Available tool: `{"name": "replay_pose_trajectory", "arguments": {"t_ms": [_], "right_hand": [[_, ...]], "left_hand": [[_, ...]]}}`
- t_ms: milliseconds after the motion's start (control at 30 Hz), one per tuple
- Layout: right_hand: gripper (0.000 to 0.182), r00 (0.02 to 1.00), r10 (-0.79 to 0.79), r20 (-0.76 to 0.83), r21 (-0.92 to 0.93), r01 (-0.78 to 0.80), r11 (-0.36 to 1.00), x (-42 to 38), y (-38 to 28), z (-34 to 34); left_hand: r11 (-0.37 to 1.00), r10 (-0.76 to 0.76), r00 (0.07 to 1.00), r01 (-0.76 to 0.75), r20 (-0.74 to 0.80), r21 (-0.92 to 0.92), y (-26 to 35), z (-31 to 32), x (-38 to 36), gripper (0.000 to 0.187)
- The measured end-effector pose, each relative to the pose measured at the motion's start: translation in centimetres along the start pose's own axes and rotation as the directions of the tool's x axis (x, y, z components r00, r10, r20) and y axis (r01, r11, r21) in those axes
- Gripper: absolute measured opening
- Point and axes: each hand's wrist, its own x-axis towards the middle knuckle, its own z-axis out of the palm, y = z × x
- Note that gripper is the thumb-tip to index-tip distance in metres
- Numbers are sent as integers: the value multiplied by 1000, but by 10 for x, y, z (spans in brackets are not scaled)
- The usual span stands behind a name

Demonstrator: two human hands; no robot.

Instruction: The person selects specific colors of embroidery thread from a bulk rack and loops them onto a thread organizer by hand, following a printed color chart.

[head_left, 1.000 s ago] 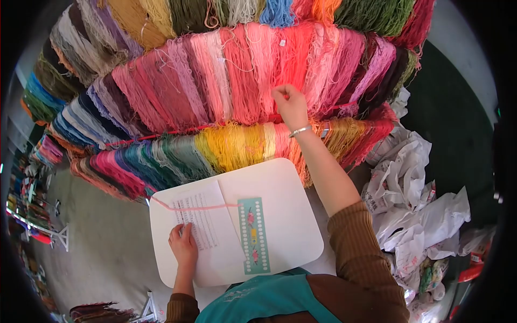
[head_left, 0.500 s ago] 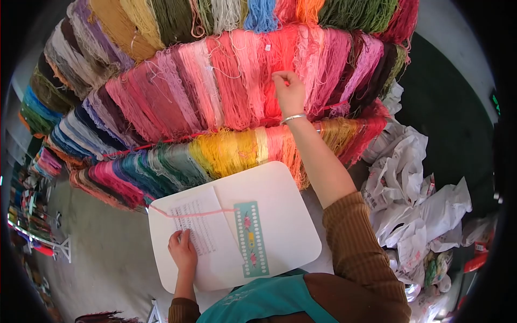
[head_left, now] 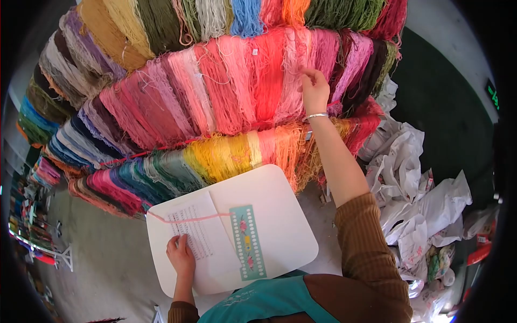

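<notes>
My right hand reaches up to the middle row of hanging yarn, its thumb and forefinger pinched at the pale pink skeins; any strand between the fingertips is too small to make out. Left of it hangs a bright red skein. My left hand lies on a printed sheet on a white board, fingers slightly bent and apart. Beside the sheet lies a teal card with two columns of holes. A pink strand runs from the card across the sheet to the board's left edge.
Below the pink row hangs a row with yellow yarn; above is one with blue yarn. White plastic bags are piled on the right. A metal stand is at the far left.
My right hand has moved right, from the bright red skein to the pale pink ones. The view has shifted slightly. My left hand stays on the sheet.
</notes>
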Motion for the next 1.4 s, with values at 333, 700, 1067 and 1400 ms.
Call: {"name": "replay_pose_trajectory", "arguments": {"t_ms": [333, 700, 1067, 1400], "right_hand": [[15, 975, -107, 193, 29, 103, 994, 1, -22, 40], [24, 984, -168, 58, -243, 178, 954, 26, -25, 66], [18, 997, -65, 52, -46, 67, 997, 35, -18, 77], [5, 986, 90, 141, 363, -136, 922, 27, -36, 60]], "left_hand": [[999, 23, 999, -22, -40, 26, 5, -2, 0, 34], [1000, -16, 1000, 16, -12, 11, 1, 0, -1, 36], [1000, -13, 1000, 13, -4, 7, 0, 0, -1, 37], [1000, 15, 1000, -15, -19, 10, 3, -3, 0, 39]]}}
